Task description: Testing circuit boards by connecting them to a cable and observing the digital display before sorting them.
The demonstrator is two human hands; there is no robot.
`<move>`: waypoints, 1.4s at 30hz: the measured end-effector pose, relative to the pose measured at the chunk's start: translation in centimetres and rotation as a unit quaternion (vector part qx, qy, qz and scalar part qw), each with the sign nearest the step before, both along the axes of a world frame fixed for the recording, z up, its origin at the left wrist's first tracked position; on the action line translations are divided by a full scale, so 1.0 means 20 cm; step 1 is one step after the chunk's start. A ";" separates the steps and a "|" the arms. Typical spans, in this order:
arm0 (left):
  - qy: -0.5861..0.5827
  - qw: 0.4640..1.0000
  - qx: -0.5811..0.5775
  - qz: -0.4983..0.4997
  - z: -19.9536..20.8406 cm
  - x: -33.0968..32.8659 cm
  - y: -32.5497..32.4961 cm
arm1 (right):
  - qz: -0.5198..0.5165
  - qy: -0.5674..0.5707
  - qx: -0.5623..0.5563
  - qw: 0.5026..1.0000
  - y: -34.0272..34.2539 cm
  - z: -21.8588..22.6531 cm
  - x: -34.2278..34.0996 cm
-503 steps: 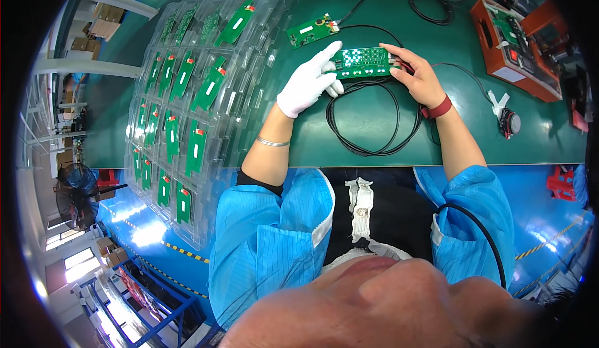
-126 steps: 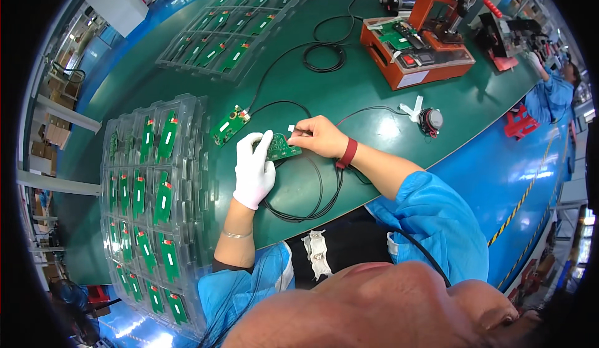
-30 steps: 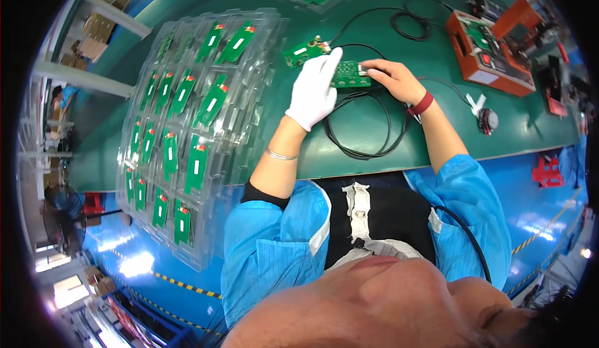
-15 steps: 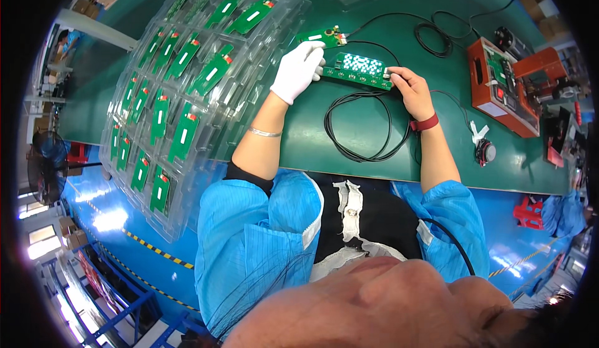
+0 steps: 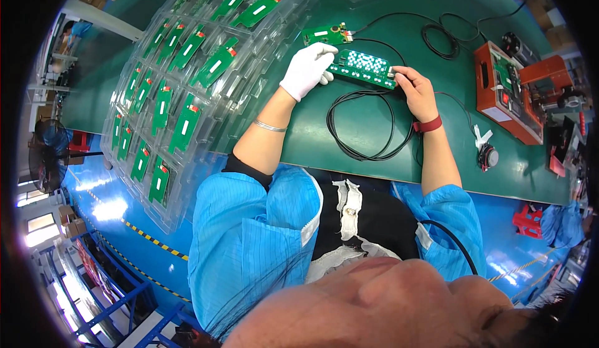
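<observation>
One gloved hand (image 5: 307, 72), one bare hand (image 5: 418, 92), holding one lit board (image 5: 363, 68)

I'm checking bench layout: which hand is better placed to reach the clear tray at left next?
Probably the left. The left hand holds the lit green board by the end nearer the clear tray; the right hand is at the far end. The left would likely need to release first.

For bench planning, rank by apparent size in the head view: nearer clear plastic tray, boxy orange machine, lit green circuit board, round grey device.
Largest to smallest:
Nearer clear tray
Orange machine
Lit green board
Round grey device
</observation>
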State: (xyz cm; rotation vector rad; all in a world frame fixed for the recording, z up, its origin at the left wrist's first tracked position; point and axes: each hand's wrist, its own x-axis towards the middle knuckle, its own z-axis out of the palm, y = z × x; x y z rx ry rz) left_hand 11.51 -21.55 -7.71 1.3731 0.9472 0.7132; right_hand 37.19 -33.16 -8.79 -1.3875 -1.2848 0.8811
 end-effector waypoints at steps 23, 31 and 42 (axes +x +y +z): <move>-0.010 0.980 0.199 0.010 -0.10 0.05 -0.01 | -0.018 -0.221 0.164 0.961 0.01 0.01 -0.03; 0.014 0.983 0.182 -0.009 -0.09 0.04 -0.01 | -0.020 -0.212 0.154 0.965 0.01 0.02 -0.05; 0.011 0.983 0.182 -0.001 -0.08 0.04 -0.02 | -0.018 -0.212 0.154 0.965 0.01 0.02 -0.05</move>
